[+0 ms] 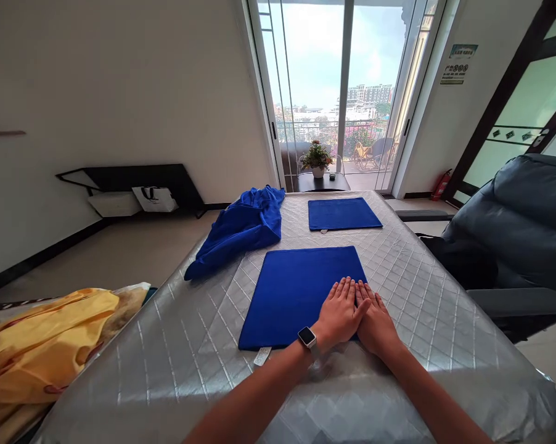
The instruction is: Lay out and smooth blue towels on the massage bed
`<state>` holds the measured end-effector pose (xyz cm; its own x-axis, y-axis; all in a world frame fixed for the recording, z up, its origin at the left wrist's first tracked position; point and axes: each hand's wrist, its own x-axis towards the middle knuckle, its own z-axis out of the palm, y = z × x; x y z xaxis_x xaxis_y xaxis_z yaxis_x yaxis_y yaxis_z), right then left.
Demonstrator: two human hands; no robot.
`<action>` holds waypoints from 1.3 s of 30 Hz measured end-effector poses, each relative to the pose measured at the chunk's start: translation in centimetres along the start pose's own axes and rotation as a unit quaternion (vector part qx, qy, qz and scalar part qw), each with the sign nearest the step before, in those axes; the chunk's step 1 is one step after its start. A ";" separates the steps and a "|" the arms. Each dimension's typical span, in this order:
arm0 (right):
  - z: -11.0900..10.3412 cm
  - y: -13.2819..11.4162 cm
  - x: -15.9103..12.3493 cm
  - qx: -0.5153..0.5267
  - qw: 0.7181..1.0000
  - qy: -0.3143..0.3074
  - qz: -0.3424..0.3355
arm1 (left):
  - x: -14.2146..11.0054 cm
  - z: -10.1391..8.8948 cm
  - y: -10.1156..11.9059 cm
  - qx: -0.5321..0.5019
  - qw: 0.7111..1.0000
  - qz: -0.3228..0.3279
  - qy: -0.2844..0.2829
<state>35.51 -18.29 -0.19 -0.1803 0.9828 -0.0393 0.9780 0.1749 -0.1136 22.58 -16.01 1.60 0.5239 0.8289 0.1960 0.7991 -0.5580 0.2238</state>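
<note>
Towel (291,299), tag (262,356) nearest, lies flat under left hand (340,314) and right hand (375,327).

We can't read anything for sure. Upper right of the frame, wall sign (458,63): green-and-white notice, lines of characters, too small to make out. Bottom centre, white tag (262,356) at the near blue towel's (296,296) lower edge: print blurred. Smaller tag (323,232) on the far blue towel (345,213): same. Watch (307,337) screen: dark, nothing legible.
</note>
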 end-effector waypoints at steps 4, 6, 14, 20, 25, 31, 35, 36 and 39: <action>0.3 0.0 0.2 0.009 1.000 0.014 0.008 | -1.9 0.1 -2.0 0.001 1.000 -0.007 -0.007; 0.3 -0.1 0.2 0.019 1.000 0.018 0.017 | -3.9 -0.6 -3.5 0.014 1.000 -0.018 -0.007; 0.3 -0.1 0.1 0.028 0.999 0.019 0.021 | -13.7 -3.6 -11.2 0.075 0.987 -0.140 -0.018; 0.7 0.1 0.3 0.019 0.999 0.033 0.013 | -16.8 -3.4 -13.2 0.092 0.981 -0.169 0.028; 0.5 0.3 -0.6 0.011 0.999 0.038 0.003 | -16.6 -3.0 -13.2 0.082 0.981 -0.173 0.030; 0.8 0.0 -3.2 0.031 0.999 0.044 0.002 | -16.6 -2.8 -13.3 0.082 0.981 -0.174 0.031; 0.8 -0.5 -3.7 0.027 0.999 0.026 0.012 | -16.7 -2.8 -13.4 0.083 0.979 -0.186 0.022; 0.8 -0.6 -3.7 0.029 0.999 0.024 0.015 | -16.9 -2.8 -13.5 0.084 0.978 -0.192 0.019; 0.6 -0.7 -3.6 0.035 0.999 0.021 0.021 | -17.7 -3.1 -14.3 0.090 0.969 -0.228 0.021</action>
<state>35.42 -21.94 -0.62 -0.1334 0.9911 -0.0038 0.9745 0.1305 -0.1825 0.96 -22.76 -2.16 0.0949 0.9832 0.1559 0.9853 -0.1151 0.1261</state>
